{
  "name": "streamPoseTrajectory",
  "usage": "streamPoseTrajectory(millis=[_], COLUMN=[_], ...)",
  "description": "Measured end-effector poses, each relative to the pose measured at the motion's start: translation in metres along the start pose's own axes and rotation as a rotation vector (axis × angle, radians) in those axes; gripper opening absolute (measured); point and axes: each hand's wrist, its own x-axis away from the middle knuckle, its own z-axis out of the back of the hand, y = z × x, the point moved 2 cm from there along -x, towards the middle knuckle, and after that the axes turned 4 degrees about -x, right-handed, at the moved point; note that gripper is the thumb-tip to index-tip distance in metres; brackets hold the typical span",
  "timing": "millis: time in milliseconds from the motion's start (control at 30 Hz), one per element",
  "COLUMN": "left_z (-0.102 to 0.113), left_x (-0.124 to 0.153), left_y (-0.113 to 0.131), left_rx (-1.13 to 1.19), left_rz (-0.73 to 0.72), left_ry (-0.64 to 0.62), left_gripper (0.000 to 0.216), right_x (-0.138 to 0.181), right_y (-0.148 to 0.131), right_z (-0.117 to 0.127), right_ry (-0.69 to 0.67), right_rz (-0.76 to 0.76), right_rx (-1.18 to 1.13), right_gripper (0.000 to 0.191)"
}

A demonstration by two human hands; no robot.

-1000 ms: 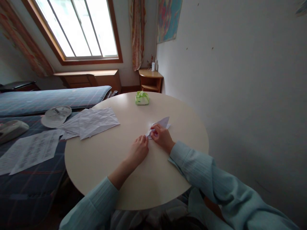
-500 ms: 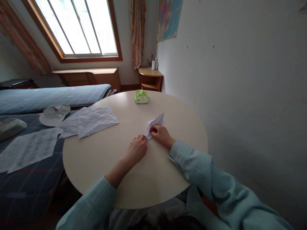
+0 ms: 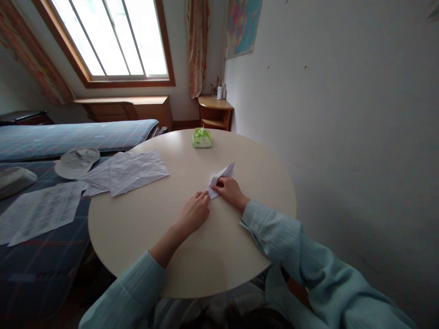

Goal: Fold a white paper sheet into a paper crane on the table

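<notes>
A small folded white paper (image 3: 222,172) stands partly raised on the round cream table (image 3: 192,274). My right hand (image 3: 230,191) is closed on its near side, thumb and fingers pinching the paper. At the paper's lower left corner, my left hand (image 3: 196,211) has its fingers curled, the tips touching the edge against the tabletop. The left fingertips are partly hidden, as is the part of the paper beneath my right hand.
Creased white sheets (image 3: 137,173) lie over the table's left edge. A green tissue pack (image 3: 202,138) sits at the far side. Left of the table, a plaid mattress (image 3: 41,274) carries printed pages (image 3: 44,210) and a pale cap (image 3: 77,163). A wall (image 3: 360,137) rises on the right.
My right hand's thumb and fingers have slid slightly left along the paper. My left hand has barely shifted, and the view has moved a touch.
</notes>
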Motion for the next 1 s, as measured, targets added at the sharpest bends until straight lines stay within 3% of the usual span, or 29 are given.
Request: streamPoseTrajectory(millis=[667, 1000], left_z=[-0.004, -0.010], left_x=[-0.002, -0.012], left_y=[0.000, -0.028], left_rx=[0.007, 0.156], left_rz=[-0.011, -0.088], left_ry=[0.067, 0.204], left_gripper=[0.034, 0.030], right_x=[0.002, 0.002], right_y=[-0.005, -0.003], right_z=[-0.003, -0.005], right_ry=[0.028, 0.029], right_rz=[-0.030, -0.017], right_rx=[0.016, 0.037], right_gripper=[0.019, 0.022])
